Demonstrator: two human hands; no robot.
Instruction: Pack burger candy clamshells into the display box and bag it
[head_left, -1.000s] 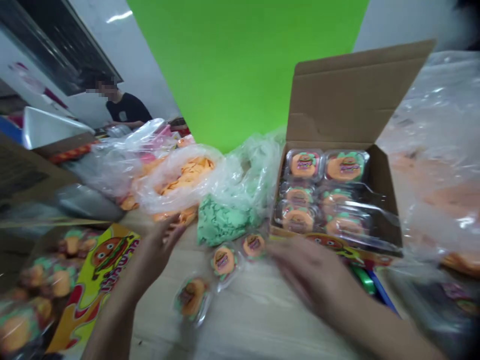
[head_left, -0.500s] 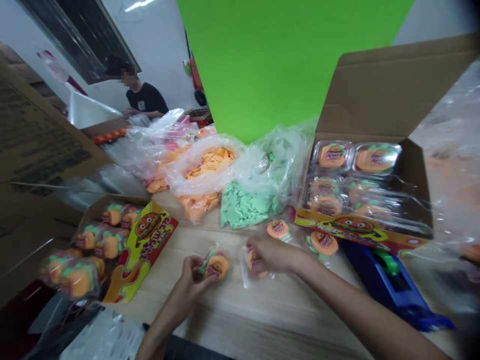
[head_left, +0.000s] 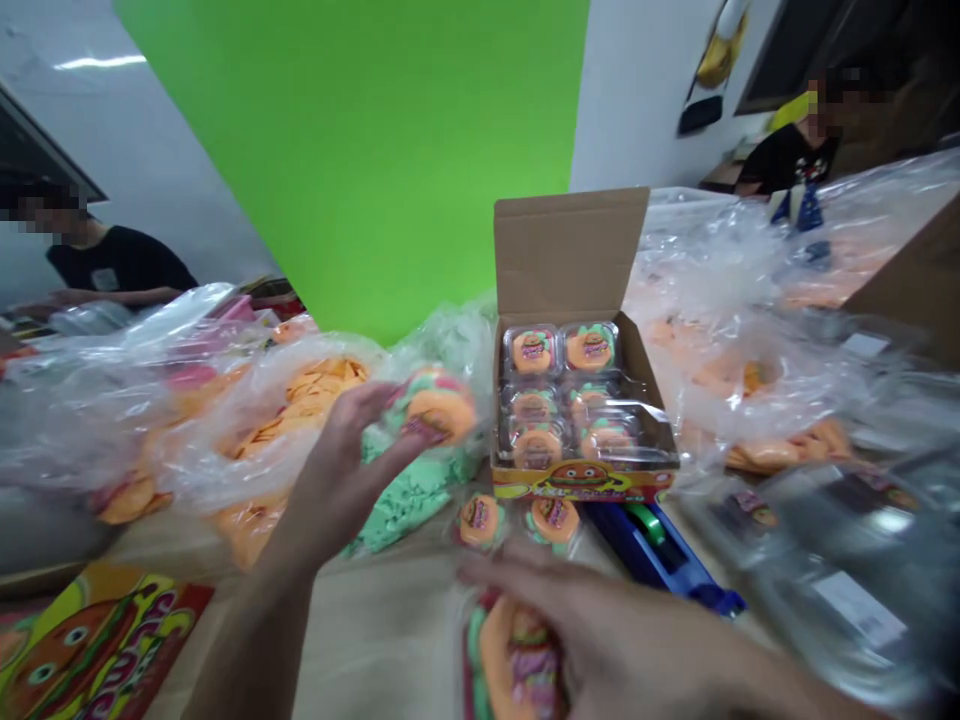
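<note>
My left hand [head_left: 349,455] is raised above the table, thumb and fingers closed on a clear plastic pack with a burger-shaped piece [head_left: 442,412] inside. Lower and nearer to me, my right hand [head_left: 592,610] grips another burger pack [head_left: 517,660], orange with green and red layers and a printed label. Its fingers are blurred and partly hide the pack. Just beyond it, two more burger packs lie on the table, one on the left [head_left: 480,520] and one on the right [head_left: 553,520]. Behind them stands an open cardboard box [head_left: 585,480] holding several burger packs in rows.
A blue tape dispenser [head_left: 667,555] lies right of the packs. Plastic bags of orange pieces [head_left: 315,390] and green pieces [head_left: 409,495] spread behind. A yellow-and-red display box [head_left: 97,640] is at lower left, clear plastic trays [head_left: 840,590] at right. Two other people sit farther back.
The view has swung right. My left hand has lifted its pack off the table toward the open box. The right hand, with its pack, now appears closer to me.
</note>
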